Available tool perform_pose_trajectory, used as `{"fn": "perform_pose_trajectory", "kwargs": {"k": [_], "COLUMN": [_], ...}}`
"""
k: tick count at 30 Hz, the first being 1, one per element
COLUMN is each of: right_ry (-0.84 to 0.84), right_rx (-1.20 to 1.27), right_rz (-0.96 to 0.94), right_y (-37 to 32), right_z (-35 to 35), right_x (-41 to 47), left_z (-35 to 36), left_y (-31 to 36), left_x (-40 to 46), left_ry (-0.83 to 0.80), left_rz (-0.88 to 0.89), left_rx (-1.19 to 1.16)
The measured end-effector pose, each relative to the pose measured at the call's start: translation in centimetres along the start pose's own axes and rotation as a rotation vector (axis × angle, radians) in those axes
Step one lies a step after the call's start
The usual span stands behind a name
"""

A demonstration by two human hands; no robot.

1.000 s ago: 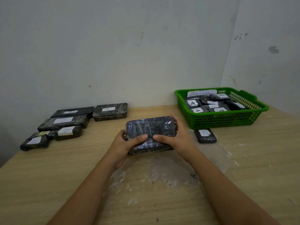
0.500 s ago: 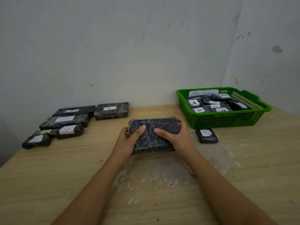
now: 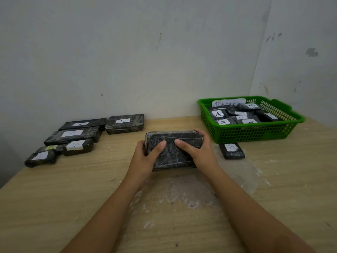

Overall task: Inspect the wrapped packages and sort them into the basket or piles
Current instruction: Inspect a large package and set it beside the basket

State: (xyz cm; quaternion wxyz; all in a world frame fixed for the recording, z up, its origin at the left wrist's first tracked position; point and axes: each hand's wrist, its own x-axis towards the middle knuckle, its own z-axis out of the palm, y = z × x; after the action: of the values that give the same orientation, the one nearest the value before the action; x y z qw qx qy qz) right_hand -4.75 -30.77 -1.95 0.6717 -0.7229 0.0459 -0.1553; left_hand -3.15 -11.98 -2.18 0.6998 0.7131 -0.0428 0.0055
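Note:
A black package wrapped in clear film [image 3: 175, 141] is at the table's middle, held between both hands with no label showing on its upper face. My left hand [image 3: 145, 157] grips its left end, thumb on top. My right hand [image 3: 198, 152] grips its right end, thumb on top and fingers round the far edge. A green basket [image 3: 255, 132] with an "ABNormal" tag stands at the back right and holds several labelled packages. A small package marked B [image 3: 231, 150] lies in front of the basket. Several labelled packages [image 3: 73, 136] lie in piles at the left.
A sheet of crumpled clear film [image 3: 191, 189] lies on the wooden table [image 3: 54, 207] under my forearms. The wall runs close behind the piles and the basket, with a corner behind the basket.
The package has tipped from a tilted pose to nearly flat, its broad face now up. Both thumbs have slid onto that face.

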Motion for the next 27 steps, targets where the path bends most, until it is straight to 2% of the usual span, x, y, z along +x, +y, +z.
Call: {"fn": "perform_pose_trajectory", "kwargs": {"k": [8,14,20,27], "right_ry": [-0.052,-0.022,-0.109,-0.064], "right_rx": [0.051,0.096,0.09,0.097], "right_rz": [0.002,0.001,0.015,0.015], "right_y": [-0.4,-0.1,0.0,0.9], "right_z": [-0.1,0.2,0.0,0.3], "right_x": [0.1,-0.1,0.4,0.8], "left_z": [-0.3,-0.2,-0.7,-1.1], "left_y": [0.8,1.0,1.6,1.7], "left_x": [0.0,0.1,0.3,0.4], "left_ry": [-0.003,0.007,0.037,-0.007], "left_rz": [-0.047,-0.106,-0.157,-0.203], "left_rx": [-0.027,-0.069,-0.164,-0.175]}}
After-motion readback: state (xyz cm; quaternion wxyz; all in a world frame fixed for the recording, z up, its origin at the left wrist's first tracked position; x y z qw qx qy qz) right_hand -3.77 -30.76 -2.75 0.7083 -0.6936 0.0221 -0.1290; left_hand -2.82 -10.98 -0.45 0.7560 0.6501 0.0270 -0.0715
